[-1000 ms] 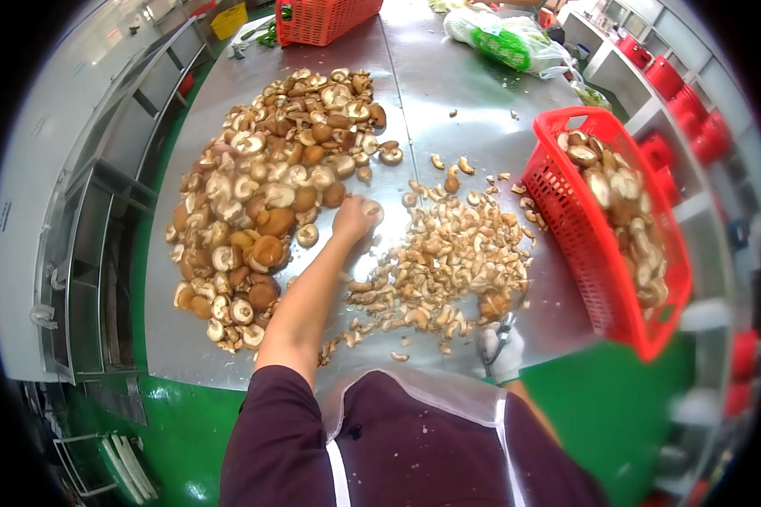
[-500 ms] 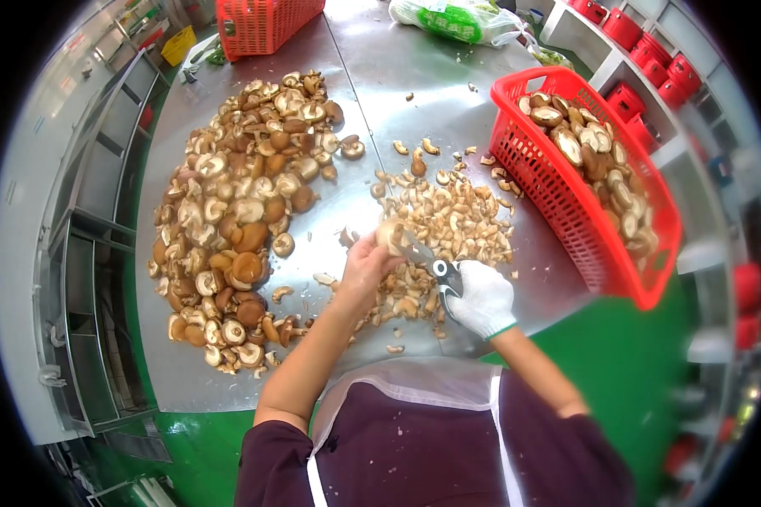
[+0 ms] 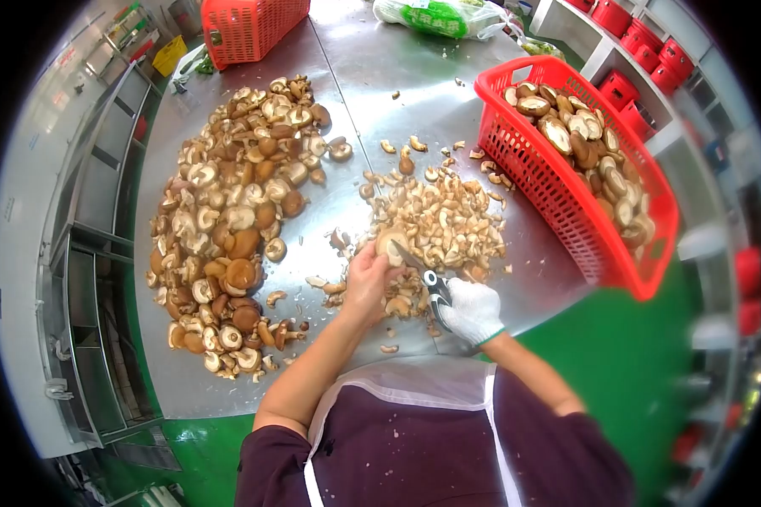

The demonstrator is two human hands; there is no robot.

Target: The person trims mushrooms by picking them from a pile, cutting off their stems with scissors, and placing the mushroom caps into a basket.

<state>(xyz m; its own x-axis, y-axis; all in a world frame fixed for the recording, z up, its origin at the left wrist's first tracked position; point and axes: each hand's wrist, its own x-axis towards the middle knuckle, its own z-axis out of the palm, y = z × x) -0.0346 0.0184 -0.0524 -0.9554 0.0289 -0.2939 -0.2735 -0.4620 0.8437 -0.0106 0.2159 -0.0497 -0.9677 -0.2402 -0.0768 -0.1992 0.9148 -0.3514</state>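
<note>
My bare left hand (image 3: 369, 277) pinches a shiitake mushroom (image 3: 391, 244) by its cap, with the pale underside turned up. In a white knitted glove, my right hand (image 3: 472, 310) is wrapped around the dark handles of a pair of pruning shears (image 3: 432, 280). The blade tips reach the mushroom's underside; whether they touch the stem I cannot tell. Below both hands lies a heap of cut mushroom stems (image 3: 444, 215) on the metal table (image 3: 309, 245). To the left spreads a large pile of whole shiitake mushrooms (image 3: 241, 215).
A red plastic basket (image 3: 539, 182) holding mushroom caps (image 3: 585, 139) stands tilted at the table's right side. At the far edge are another red basket (image 3: 254, 32) and a green-and-white plastic bag (image 3: 438, 19). Red buckets (image 3: 643, 40) line shelves at right.
The mushroom has turned so that its underside faces up more plainly, and the shears' blades look closer together. The whole view has shifted slightly.
</note>
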